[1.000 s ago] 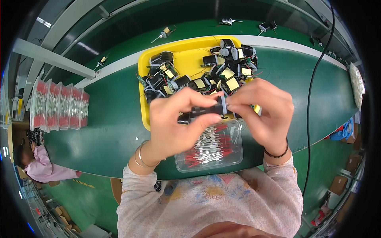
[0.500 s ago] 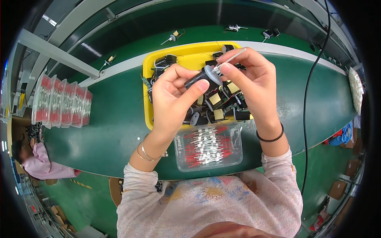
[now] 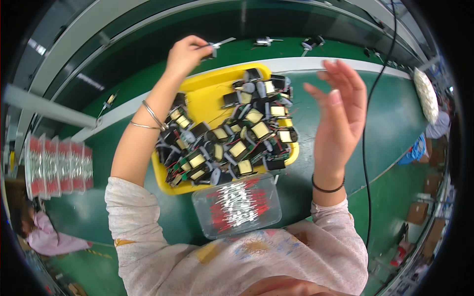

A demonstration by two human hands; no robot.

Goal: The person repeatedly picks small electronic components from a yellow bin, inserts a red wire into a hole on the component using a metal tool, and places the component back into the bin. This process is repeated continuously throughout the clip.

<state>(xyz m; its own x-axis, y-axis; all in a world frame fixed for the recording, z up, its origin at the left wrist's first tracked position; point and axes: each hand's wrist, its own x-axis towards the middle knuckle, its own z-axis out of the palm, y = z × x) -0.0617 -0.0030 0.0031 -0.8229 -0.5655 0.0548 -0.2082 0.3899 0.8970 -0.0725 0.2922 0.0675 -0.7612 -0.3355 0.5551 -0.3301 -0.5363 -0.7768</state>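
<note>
My left hand (image 3: pixel 186 56) is stretched out beyond the yellow tray (image 3: pixel 201 99), over the dark green strip behind the white rail. Its fingers are closed on a black cylindrical part with a grey end and white rod (image 3: pixel 211 50); the rod points right. To the right of the tray my right hand (image 3: pixel 341 106) is raised above the green table, fingers apart and holding nothing. Piled in the tray are several black parts with pale yellow pads (image 3: pixel 260 129), wires and small green boards. A clear box (image 3: pixel 201 217) of red and white thin rods (image 3: pixel 238 203) stands in front of it.
Several similar parts lie along the green strip (image 3: pixel 340 48), one at the far left (image 3: pixel 109 100). Stacked clear boxes (image 3: pixel 59 166) of rods stand on the left. A black cable (image 3: pixel 364 153) hangs down on the right. At left sits a person in pink (image 3: pixel 52 238).
My left hand has carried the black part from above the tray to the far strip. My right hand has let go of the rod and opened, drawing away to the right.
</note>
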